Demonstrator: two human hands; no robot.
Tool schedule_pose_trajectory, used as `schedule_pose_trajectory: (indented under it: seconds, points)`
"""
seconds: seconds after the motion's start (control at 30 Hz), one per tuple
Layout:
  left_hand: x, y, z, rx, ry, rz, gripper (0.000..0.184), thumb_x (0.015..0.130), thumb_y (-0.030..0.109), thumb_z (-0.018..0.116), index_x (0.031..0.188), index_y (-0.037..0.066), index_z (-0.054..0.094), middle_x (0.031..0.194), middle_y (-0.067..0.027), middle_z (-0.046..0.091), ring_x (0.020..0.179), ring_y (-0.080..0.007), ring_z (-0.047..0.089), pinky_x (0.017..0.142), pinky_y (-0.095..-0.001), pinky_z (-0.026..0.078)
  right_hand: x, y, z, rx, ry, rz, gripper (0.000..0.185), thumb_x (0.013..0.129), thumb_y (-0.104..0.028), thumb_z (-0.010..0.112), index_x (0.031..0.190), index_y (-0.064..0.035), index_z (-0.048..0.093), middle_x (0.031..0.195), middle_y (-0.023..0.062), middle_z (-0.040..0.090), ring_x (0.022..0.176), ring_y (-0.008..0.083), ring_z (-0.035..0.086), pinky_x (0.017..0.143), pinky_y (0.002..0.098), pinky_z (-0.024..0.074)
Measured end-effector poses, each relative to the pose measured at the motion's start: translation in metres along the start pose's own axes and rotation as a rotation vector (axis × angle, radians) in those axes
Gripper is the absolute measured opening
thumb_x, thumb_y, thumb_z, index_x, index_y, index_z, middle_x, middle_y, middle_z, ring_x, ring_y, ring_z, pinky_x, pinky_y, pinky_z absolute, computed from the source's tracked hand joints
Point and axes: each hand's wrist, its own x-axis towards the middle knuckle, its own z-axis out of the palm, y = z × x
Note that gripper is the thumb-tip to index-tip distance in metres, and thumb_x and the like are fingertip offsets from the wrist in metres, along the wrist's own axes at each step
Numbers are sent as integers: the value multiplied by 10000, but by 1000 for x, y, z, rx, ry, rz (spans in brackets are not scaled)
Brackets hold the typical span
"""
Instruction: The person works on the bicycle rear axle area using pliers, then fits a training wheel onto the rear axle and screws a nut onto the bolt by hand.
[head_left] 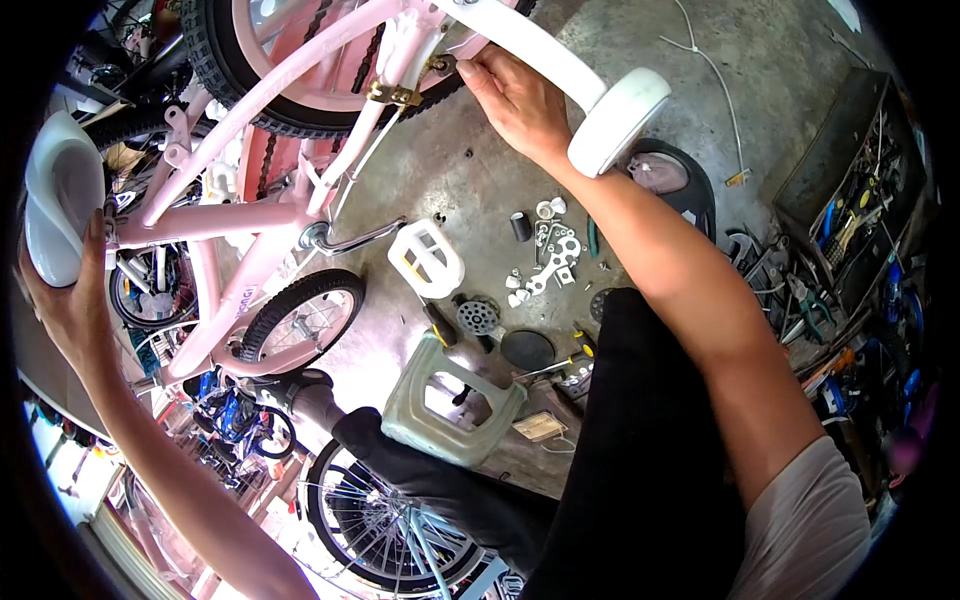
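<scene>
A pink child's bicycle (225,218) takes up the upper left. My left hand (72,325) is closed round the rear of its white saddle (62,200). The thumb lies along one side and the fingers go out of sight underneath. Beyond the frame, my right hand (520,100) pinches at a small brass-coloured bolt (440,64), next to a brass-coloured bracket (394,94) on a pink tube. The fingertips partly hide the contact. A white arm (540,45) passes over this hand and ends in what looks like a white training wheel (620,120). A white pedal (427,258) hangs from the crank.
A pale green stool (450,405) stands before my legs. Loose metal parts (555,265) and a yellow-black screwdriver (438,325) lie on the concrete floor. A toolbox (850,190) full of tools is at right. Other bicycles (235,410) crowd the left; a spoked wheel (385,520) is below.
</scene>
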Motion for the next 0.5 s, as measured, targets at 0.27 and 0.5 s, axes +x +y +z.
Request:
schedule_pose_trajectory:
  seconds: [0.27, 0.5]
  points:
    - [0, 8, -2, -52, -8, -49, 796, 764, 575, 777, 1318, 28, 612, 1260, -186, 654, 1159, -311, 637, 1009, -426, 476, -4, -1, 2, 17, 8, 120, 366, 1003, -364, 586, 917, -14, 652, 742, 70, 565, 696, 196, 520, 679, 344, 426]
    - [-1, 11, -1, -97, 10, -52, 819, 758, 602, 771, 1314, 19, 626, 1259, -181, 663, 1170, -305, 634, 1014, -413, 468, -5, -2, 6, 139, -39, 317, 384, 999, -350, 599, 885, 13, 646, 728, 38, 531, 700, 145, 460, 656, 326, 391]
